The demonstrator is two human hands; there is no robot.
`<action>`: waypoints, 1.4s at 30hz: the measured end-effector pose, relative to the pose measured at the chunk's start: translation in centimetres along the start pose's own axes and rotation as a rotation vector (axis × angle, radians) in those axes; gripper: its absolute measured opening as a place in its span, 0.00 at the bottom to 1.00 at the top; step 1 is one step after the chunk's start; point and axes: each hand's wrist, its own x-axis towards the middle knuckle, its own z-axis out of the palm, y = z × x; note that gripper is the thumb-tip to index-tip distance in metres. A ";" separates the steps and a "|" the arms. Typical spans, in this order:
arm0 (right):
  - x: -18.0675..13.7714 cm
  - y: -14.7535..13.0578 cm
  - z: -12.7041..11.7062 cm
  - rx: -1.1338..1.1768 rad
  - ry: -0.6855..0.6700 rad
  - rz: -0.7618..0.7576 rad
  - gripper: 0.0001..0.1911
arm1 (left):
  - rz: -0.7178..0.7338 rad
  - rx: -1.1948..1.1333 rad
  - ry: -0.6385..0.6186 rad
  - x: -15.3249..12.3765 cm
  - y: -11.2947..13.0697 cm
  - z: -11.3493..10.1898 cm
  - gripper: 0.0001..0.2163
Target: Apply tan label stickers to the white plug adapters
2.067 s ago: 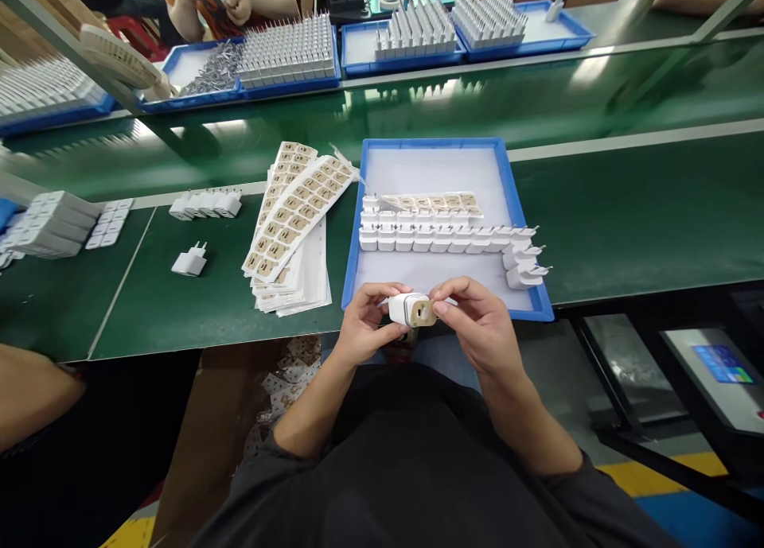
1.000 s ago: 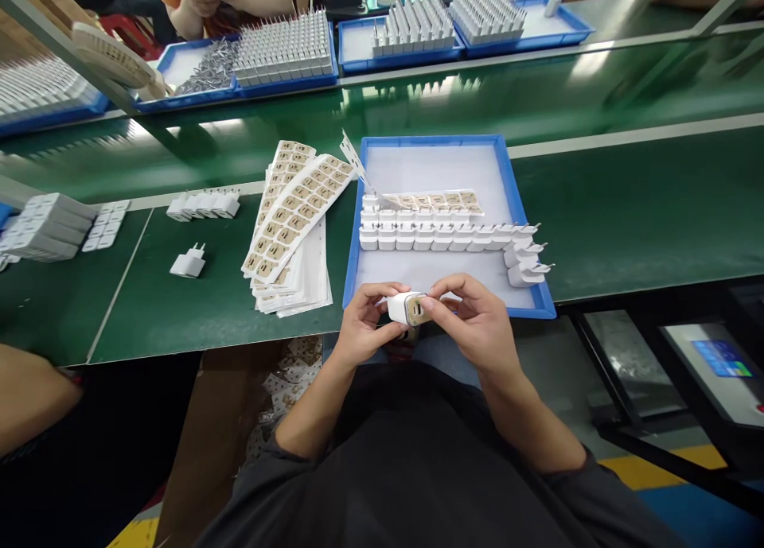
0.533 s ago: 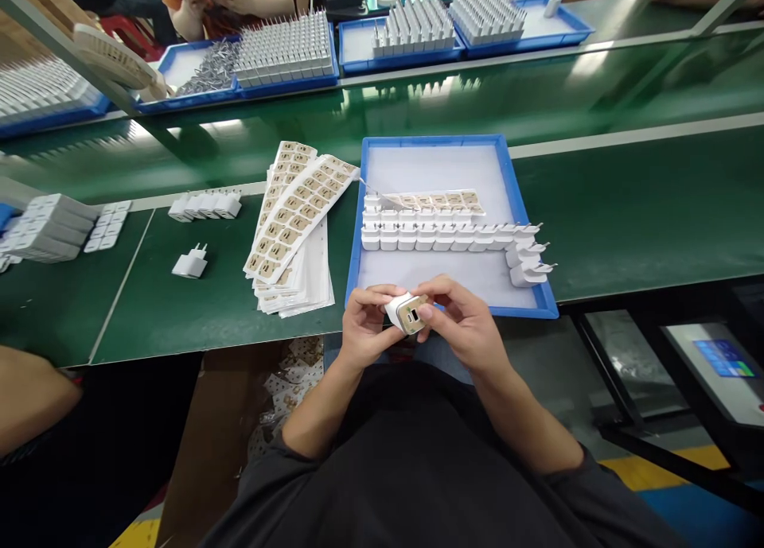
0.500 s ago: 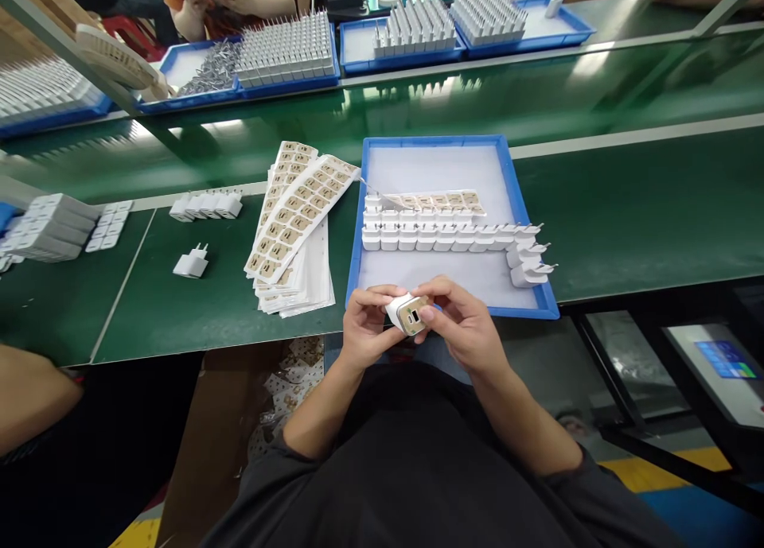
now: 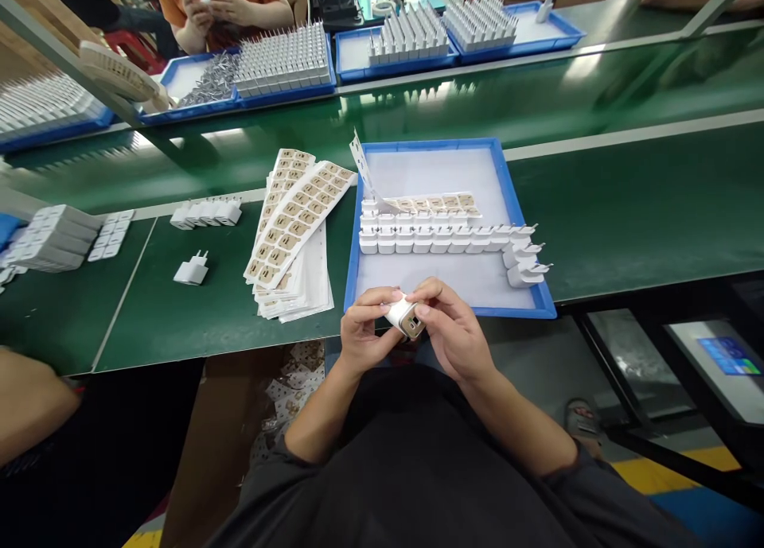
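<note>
Both hands hold one white charger plug (image 5: 398,312) just past the front edge of the bench. Its tan end face with port openings points down and to the right. My left hand (image 5: 364,331) pinches the white body from the left. With thumb and fingertips, my right hand (image 5: 454,331) grips the face end. Behind them lies a blue-rimmed tray (image 5: 352,271) with rows of white charger plugs (image 5: 438,240), their pins pointing up or to the right. A sheet of tan stickers (image 5: 438,204) lies in the tray behind the rows, its left end curled upward.
Left of the tray, sticker sheets (image 5: 298,223) are piled on the green bench (image 5: 626,214). A single charger (image 5: 192,270) and a short row of chargers (image 5: 207,212) sit farther left. Filled trays (image 5: 286,64) line the far side, near a person in orange (image 5: 220,7).
The charger has tilted slightly, its tan face turned further down and right, with both hands still on it. The sticker sheet's left end in the tray now stands up more visibly.
</note>
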 end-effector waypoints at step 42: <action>0.4 14.9 7.1 -0.624 -0.718 0.239 0.07 | -0.314 0.165 0.689 -1.1 2.9 -12.9 0.26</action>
